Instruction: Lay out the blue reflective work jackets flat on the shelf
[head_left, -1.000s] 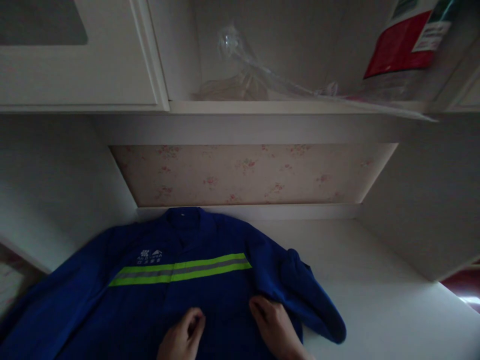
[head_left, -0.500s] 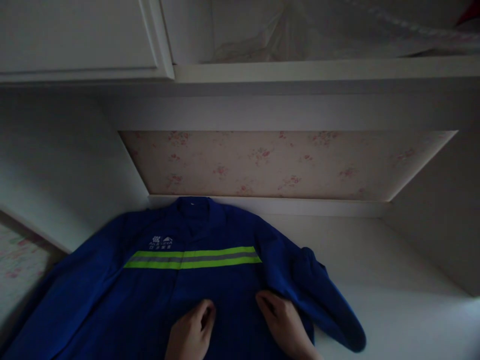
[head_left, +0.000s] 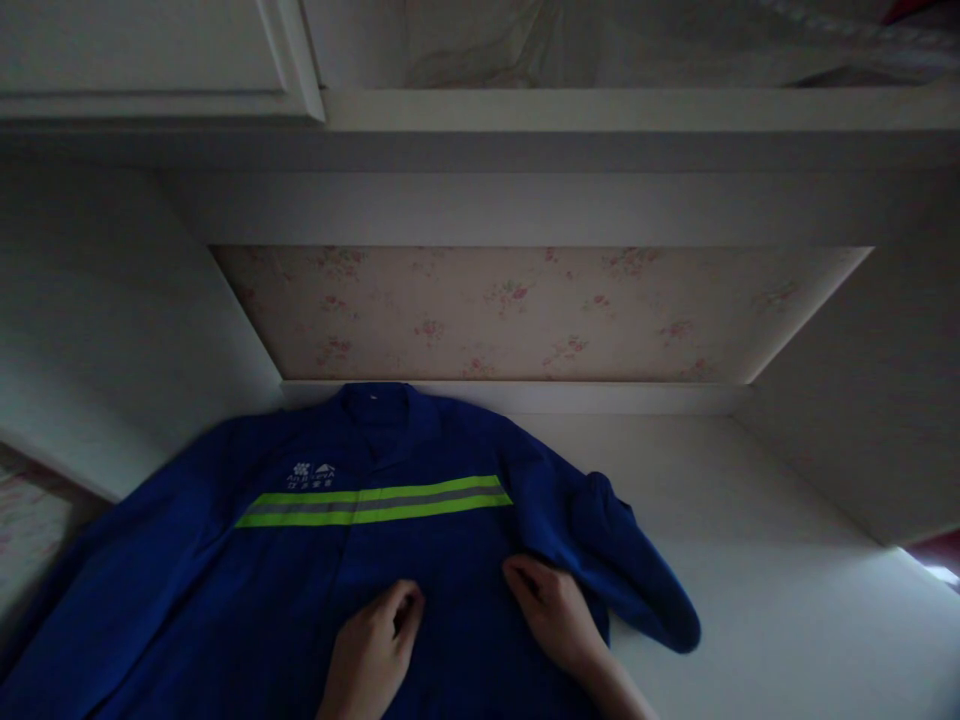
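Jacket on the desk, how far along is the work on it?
Done: the jacket lies spread front up on the desk, stripe showing. In hand: left hand and right hand both rest on its front, by the middle. Left: both sleeves lie out to the sides, and no fold shows in the body.

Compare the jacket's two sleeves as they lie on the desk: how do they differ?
The left sleeve runs out long and fairly flat toward the desk's left edge, while the right sleeve is bunched and folded, ending on the white desk. The right hand rests beside the right sleeve; the left hand lies on the jacket's front, apart from the left sleeve. Both sleeves are plain blue.
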